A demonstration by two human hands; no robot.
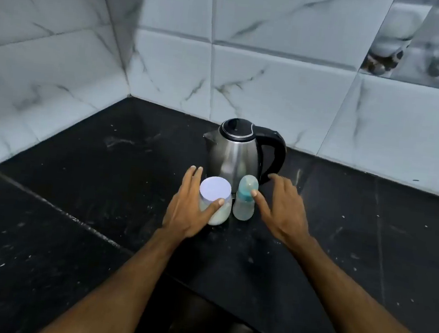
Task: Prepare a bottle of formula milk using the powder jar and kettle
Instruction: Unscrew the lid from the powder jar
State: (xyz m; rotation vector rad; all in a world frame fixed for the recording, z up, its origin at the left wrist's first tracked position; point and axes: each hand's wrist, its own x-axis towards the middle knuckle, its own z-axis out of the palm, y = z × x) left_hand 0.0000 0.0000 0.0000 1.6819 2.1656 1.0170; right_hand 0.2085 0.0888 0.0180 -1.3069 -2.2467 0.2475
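Note:
A clear powder jar [216, 189] with a white lid and pale powder inside stands on the black counter [97, 169]. Right beside it stands a small baby bottle [243, 208] with a blue collar and clear cap. A steel kettle [235, 151] with a black lid and handle stands just behind both, spout to the left. My left hand [183, 208] holds the jar, fingers along its left side and thumb across its front. My right hand [282, 209] is spread, its thumb tip touching the bottle's blue collar and its fingers near the kettle's base.
White marble-look tiled walls meet in a corner behind the kettle. The counter's front edge runs diagonally below my forearms, with a dark gap beneath it. Pale specks dot the counter.

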